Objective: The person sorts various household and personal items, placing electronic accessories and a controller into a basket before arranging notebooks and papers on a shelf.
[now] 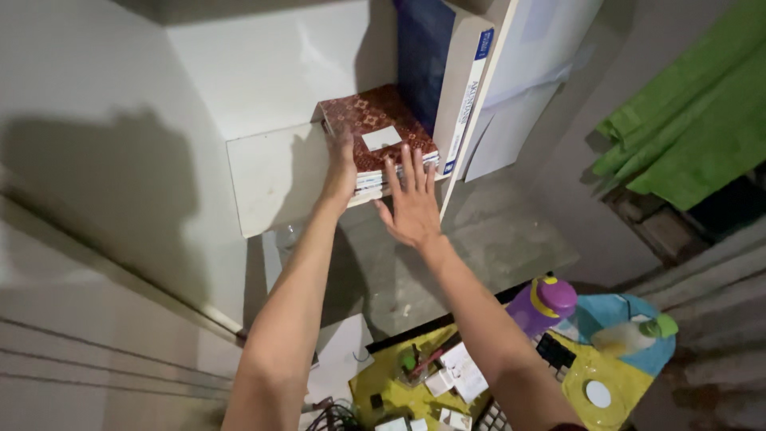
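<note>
Here the left hand (pixel 341 169) has its grip on the left side of a stack of books (pixel 381 136), fingers laid along the red patterned cover of the top book; whether the thumb closes under the stack cannot be told. The right hand (pixel 412 203) is open, fingers spread, fingertips touching the front edge of the same stack, palm facing the shelf.

The stack lies flat on a white shelf (pixel 271 179), at the shelf's front right corner. A small white label (pixel 381 138) sits on the top cover. Just right of the stack, a tall blue-and-white book (pixel 453 76) stands upright against the shelf's side panel (pixel 487 76).

Beyond the panel, on the right, a green cloth (pixel 694 136) hangs. Below the arms, near the bottom edge of the view, a worktop carries a yellow-and-blue cloth (pixel 594 371), a purple bottle with a yellow ring (pixel 544 305), and small white boxes (pixel 459 375). Grey floor (pixel 479 239) shows under the shelf.
</note>
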